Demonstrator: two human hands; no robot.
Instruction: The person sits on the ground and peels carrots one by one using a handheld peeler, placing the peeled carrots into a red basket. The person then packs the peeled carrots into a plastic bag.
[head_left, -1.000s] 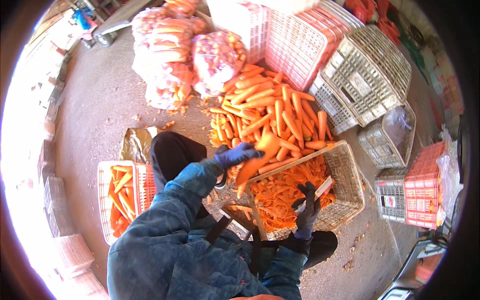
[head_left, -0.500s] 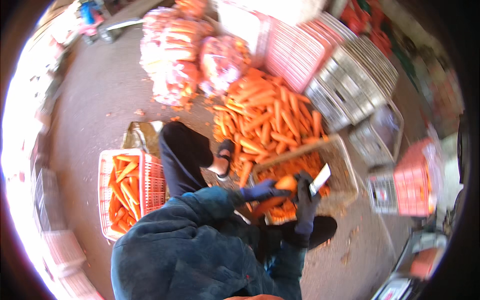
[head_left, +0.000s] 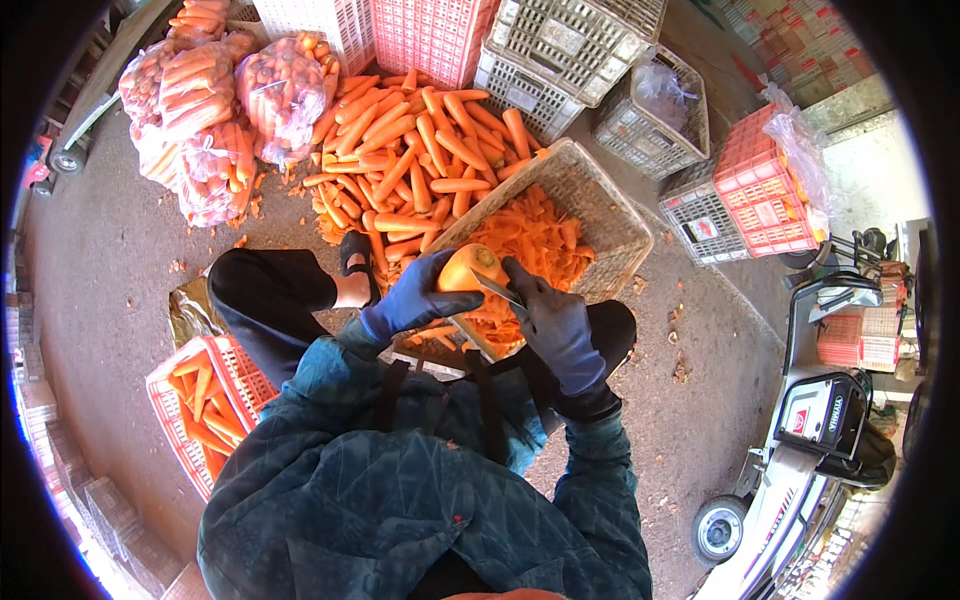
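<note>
A long beige crate (head_left: 608, 190) half full of orange peelings (head_left: 540, 235) stands on the ground (head_left: 690, 330) in front of the person. Over the crate's near left part, a thick carrot (head_left: 468, 268) is held up with its blunt, round end showing. The left hand (head_left: 412, 298), in a blue glove, grips this carrot from the left side, fingers wrapped around it. The right hand (head_left: 562, 335), in a darker glove, is closed on a knife (head_left: 499, 289) over the crate's near side; the flat blade lies against the carrot's blunt end.

Beyond the crate and to its left, a large heap of carrots (head_left: 395, 170) lies loose on the ground, close to the crate's far left side. Past the heap, farther left of the crate, sit clear bags (head_left: 195, 105) packed with carrots. A pink basket (head_left: 250, 368) holding more carrots stands well to the left of the crate, and a gold-coloured sack (head_left: 190, 312) lies between them, nearer the basket. Beyond the crate are stacked pale crates (head_left: 570, 45). To its right, a red crate (head_left: 765, 190) stands well apart, and nearer the person is a white vehicle (head_left: 780, 505).
</note>
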